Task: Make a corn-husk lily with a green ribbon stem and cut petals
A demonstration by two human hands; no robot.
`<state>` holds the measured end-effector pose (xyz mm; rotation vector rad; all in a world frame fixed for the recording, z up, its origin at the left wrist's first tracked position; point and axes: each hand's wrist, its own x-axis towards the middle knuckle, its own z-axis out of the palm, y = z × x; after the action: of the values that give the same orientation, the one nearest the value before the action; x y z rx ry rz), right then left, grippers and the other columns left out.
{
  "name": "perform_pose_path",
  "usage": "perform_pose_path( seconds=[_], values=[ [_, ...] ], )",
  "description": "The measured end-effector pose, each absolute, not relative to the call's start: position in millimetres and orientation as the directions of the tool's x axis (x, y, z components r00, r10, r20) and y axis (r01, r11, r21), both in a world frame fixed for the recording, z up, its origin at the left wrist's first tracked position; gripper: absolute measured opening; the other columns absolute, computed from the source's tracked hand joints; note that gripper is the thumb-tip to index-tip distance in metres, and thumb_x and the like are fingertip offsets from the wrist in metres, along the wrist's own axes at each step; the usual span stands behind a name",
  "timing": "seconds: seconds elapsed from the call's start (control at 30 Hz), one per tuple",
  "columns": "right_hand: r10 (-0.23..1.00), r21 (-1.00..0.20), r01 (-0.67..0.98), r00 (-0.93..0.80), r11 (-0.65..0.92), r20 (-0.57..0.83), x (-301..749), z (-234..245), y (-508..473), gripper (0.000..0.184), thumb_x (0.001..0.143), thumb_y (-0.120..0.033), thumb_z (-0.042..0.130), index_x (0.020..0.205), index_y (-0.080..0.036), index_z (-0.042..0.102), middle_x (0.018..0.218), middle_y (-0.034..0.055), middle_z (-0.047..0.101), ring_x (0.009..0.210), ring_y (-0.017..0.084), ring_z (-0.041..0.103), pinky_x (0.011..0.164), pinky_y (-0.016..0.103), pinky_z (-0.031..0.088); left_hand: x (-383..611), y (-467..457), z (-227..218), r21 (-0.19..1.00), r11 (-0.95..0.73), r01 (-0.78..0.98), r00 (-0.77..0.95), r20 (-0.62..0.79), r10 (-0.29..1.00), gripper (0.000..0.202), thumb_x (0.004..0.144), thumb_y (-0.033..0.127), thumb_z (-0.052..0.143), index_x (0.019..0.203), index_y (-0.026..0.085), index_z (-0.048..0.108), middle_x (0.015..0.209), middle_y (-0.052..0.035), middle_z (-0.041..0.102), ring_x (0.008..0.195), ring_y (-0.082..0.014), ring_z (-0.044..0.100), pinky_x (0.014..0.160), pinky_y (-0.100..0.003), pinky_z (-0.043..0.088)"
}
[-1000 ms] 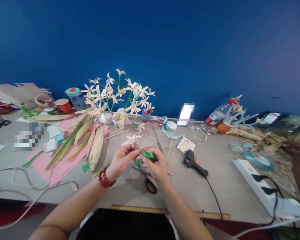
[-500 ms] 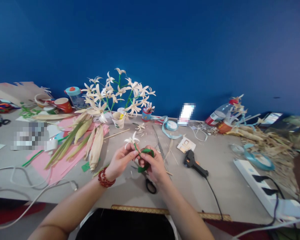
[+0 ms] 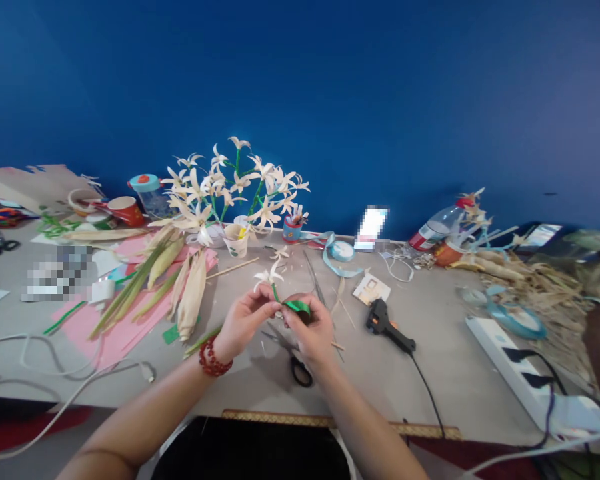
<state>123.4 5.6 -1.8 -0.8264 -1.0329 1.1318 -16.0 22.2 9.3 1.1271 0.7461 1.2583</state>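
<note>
left hand (image 3: 244, 321) pinched shut on the green stem of a small pale flower (image 3: 269, 275), held just above the table (image 3: 445, 373). right hand (image 3: 311, 331) closed, thumb and fingers gripping green tape (image 3: 298, 307) at the stem. scissors (image 3: 296, 365) lie beneath the hands. glue gun (image 3: 387, 325) near, to the right. bunch of finished flowers (image 3: 230, 187) stands behind.

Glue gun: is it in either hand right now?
No, the glue gun lies on the table apart from the right hand, which pinches green tape; the left hand pinches the flower stem.
</note>
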Motion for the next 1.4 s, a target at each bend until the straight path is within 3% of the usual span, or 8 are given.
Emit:
perform_pose_path(
  seconds=[0.1, 0.2, 0.37, 0.5, 0.67, 0.87, 1.0, 1.4],
  values=[
    [0.973, -0.929, -0.289, 0.069, 0.23, 0.22, 123, 0, 4, 0.021, 0.076, -0.024, 0.074, 0.067, -0.019, 0.056, 0.07, -0.0009, 0.064, 0.055, 0.01, 0.052, 0.052, 0.022, 0.041, -18, 22, 8, 0.942, -0.047, -0.331, 0.213, 0.123, 0.969, 0.015, 0.079, 0.027, 0.072, 0.081, 0.015, 0.064, 0.075, 0.0005, 0.055, 0.063, -0.0087, 0.047, 0.061, -0.021, 0.041],
    [0.99, -0.902, -0.409, 0.046, 0.141, 0.134, 119, 0, 4, 0.022, 0.075, -0.024, 0.076, 0.067, -0.019, 0.055, 0.072, -0.0007, 0.067, 0.053, 0.009, 0.053, 0.05, 0.021, 0.041, -20, 23, 6, 0.931, -0.013, -0.366, 0.231, 0.104, 0.968, 0.014, 0.08, 0.027, 0.071, 0.083, 0.014, 0.065, 0.074, 0.0007, 0.056, 0.063, -0.0082, 0.046, 0.06, -0.02, 0.039],
    [0.992, -0.784, -0.608, -0.086, -0.121, -0.087, 114, -2, 7, 0.023, 0.071, -0.022, 0.077, 0.066, -0.018, 0.055, 0.054, -0.004, 0.061, 0.046, 0.007, 0.05, 0.044, 0.017, 0.037, -21, 21, 6, 0.901, 0.033, -0.432, 0.218, 0.07, 0.973, 0.015, 0.077, 0.025, 0.073, 0.083, 0.014, 0.064, 0.077, 0.0003, 0.059, 0.063, -0.0077, 0.048, 0.061, -0.02, 0.041],
    [0.981, -0.7, -0.688, -0.121, -0.193, -0.152, 113, 1, 8, 0.027, 0.063, -0.017, 0.081, 0.063, -0.018, 0.054, 0.053, -0.0048, 0.059, 0.046, 0.007, 0.049, 0.043, 0.016, 0.037, -19, 20, 8, 0.875, 0.063, -0.479, 0.254, 0.07, 0.965, 0.014, 0.078, 0.024, 0.073, 0.083, 0.015, 0.064, 0.077, 0.0, 0.06, 0.063, -0.0081, 0.052, 0.059, -0.02, 0.045],
    [0.983, -0.702, -0.688, -0.128, -0.182, -0.13, 113, 0, 8, 0.026, 0.064, -0.017, 0.08, 0.064, -0.018, 0.054, 0.052, -0.0052, 0.058, 0.047, 0.007, 0.049, 0.046, 0.017, 0.038, -17, 21, 6, 0.879, 0.039, -0.476, 0.243, 0.088, 0.966, 0.014, 0.078, 0.025, 0.073, 0.083, 0.015, 0.065, 0.077, -0.0008, 0.059, 0.063, -0.0093, 0.053, 0.059, -0.021, 0.046],
    [0.989, -0.862, -0.486, 0.114, 0.143, 0.099, 116, -4, 5, 0.019, 0.074, -0.019, 0.075, 0.068, -0.019, 0.058, 0.064, -0.0034, 0.063, 0.055, 0.009, 0.054, 0.054, 0.021, 0.043, -13, 22, 1, 0.922, -0.028, -0.385, 0.161, 0.097, 0.982, 0.017, 0.076, 0.027, 0.074, 0.083, 0.015, 0.065, 0.079, -0.0013, 0.061, 0.065, -0.0096, 0.052, 0.063, -0.022, 0.045],
    [0.972, -0.908, -0.354, 0.148, 0.224, 0.182, 117, -5, 3, 0.013, 0.077, -0.019, 0.073, 0.072, -0.019, 0.061, 0.069, -0.0019, 0.064, 0.061, 0.011, 0.057, 0.06, 0.024, 0.045, -11, 20, 3, 0.933, -0.046, -0.356, 0.12, 0.095, 0.988, 0.017, 0.076, 0.027, 0.074, 0.076, 0.015, 0.062, 0.073, 0.0003, 0.059, 0.062, -0.0089, 0.05, 0.061, -0.022, 0.044],
    [0.985, -0.76, -0.628, -0.076, -0.168, -0.155, 116, 6, 8, 0.016, 0.062, -0.016, 0.075, 0.063, -0.018, 0.059, 0.054, -0.0049, 0.06, 0.046, 0.008, 0.051, 0.045, 0.018, 0.038, -23, 22, 14, 0.962, -0.079, -0.262, 0.265, 0.15, 0.952, 0.015, 0.082, 0.029, 0.068, 0.081, 0.014, 0.067, 0.077, -0.002, 0.059, 0.063, -0.01, 0.05, 0.058, -0.022, 0.041]
  ],
)
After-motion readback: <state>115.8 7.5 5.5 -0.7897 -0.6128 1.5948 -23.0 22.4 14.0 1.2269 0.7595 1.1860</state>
